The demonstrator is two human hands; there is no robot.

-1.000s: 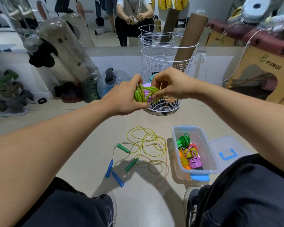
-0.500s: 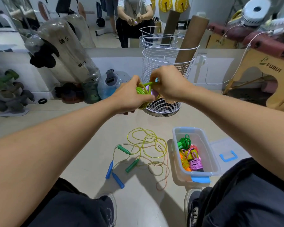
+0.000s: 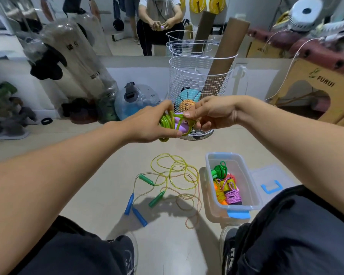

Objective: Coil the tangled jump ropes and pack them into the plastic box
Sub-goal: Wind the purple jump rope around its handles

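Observation:
My left hand [image 3: 149, 126] grips a coiled green jump rope [image 3: 166, 124] with a purple handle, held at chest height. My right hand [image 3: 213, 115] pinches a loop of that same rope just to the right of the coil. On the floor below lie two tangled ropes [image 3: 175, 175], a yellow one with green handles and a thin orange one with blue handles. The clear plastic box [image 3: 246, 175] with blue clips stands to their right and holds several coiled ropes in green, orange, yellow and pink.
The box's clear lid [image 3: 270, 181] lies on the floor right of the box. A white wire basket [image 3: 199, 86] with cardboard tubes and balls stands behind my hands. Plastic-wrapped gear leans at the left wall. My knees and shoes fill the bottom.
My right hand has drawn a loop of the green rope out to the right, away from the coil. Both hands sit slightly lower in view.

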